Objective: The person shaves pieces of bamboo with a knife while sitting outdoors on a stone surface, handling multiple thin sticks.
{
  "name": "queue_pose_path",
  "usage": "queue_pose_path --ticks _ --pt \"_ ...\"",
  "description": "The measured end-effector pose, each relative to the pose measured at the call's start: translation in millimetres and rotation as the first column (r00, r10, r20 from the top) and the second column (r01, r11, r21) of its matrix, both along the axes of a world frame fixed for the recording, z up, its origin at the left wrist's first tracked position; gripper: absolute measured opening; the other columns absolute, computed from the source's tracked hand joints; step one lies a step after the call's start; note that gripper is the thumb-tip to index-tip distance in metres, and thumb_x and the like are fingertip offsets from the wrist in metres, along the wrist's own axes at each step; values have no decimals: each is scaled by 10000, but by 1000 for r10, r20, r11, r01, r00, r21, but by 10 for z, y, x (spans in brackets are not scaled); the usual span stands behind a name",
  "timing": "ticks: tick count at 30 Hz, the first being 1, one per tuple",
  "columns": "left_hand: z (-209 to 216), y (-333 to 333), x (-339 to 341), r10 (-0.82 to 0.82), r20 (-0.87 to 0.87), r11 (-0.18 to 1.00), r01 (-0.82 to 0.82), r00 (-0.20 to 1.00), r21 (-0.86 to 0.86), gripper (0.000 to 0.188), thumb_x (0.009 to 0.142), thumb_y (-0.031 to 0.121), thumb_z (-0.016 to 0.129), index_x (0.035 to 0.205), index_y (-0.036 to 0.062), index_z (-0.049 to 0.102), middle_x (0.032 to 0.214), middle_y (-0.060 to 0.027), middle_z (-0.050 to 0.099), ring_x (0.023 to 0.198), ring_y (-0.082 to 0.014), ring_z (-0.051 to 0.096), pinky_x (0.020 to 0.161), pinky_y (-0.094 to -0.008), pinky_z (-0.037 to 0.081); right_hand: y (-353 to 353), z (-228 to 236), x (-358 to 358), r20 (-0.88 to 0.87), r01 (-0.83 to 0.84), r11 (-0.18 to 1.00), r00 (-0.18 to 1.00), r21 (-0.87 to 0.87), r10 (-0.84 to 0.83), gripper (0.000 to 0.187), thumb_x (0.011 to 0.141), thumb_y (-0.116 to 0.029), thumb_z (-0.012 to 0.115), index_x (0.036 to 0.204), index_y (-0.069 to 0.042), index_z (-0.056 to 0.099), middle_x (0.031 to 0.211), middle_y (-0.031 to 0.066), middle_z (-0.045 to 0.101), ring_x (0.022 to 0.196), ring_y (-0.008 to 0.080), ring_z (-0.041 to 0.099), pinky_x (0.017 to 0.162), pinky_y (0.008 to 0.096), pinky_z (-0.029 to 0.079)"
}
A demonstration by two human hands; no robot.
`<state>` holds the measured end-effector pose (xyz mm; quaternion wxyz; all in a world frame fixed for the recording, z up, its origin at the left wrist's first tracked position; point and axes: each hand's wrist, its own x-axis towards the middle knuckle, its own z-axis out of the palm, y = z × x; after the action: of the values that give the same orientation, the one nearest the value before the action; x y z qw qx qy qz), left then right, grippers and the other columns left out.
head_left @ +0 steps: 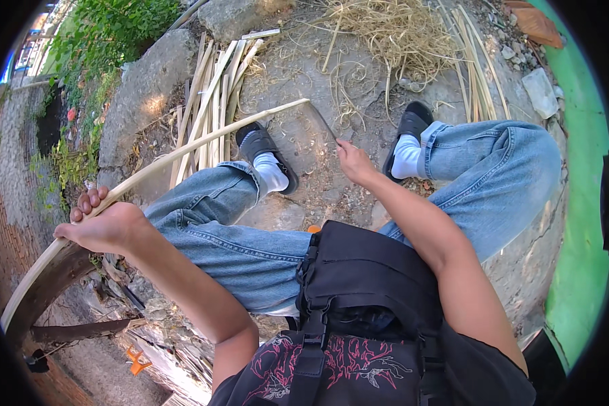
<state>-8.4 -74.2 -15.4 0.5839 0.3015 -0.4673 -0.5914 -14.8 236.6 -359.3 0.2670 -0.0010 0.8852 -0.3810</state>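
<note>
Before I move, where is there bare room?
Nearly bare, only small scraps: the ground between the left sandal and the right hand; also grey ground between the right jeans leg and the green wall. Crowded: pale strips left of that sandal, shavings heap ahead, further strips ahead right.

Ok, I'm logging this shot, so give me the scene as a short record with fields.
Left hand: gripping a long pale strip
Right hand: holding a thin-bladed tool, its tip by the strip's far end
Ahead, left: loose pile of pale strips
Ahead, right of centre: heap of curly shavings
Footwear: black sandals, white socks
</note>
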Motion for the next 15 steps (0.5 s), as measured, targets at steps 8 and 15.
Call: queue_pose_path --ticks 8,15 --pt "48 -54 144 -149 -189 988 136 971 -78 528 883 634 403 705 141 347 645 -31 331 580 -151 368 488 -275 291 -489 521 -156 50 147 979 989 -140 -141 434 928 -333 392 1209 -35 535 1076 244 606 1027 407 564 891 451 426" --pt "49 -205 220 -115 -247 989 86 962 -122 577 850 687 397 698 132 359 628 -43 365 569 -157 400 466 -272 318 -402 518 -293 273 508 832 852 -222 -447 372 957 -316 408 1195 -51 517 527 57 469 339 150 437 337 322 343"
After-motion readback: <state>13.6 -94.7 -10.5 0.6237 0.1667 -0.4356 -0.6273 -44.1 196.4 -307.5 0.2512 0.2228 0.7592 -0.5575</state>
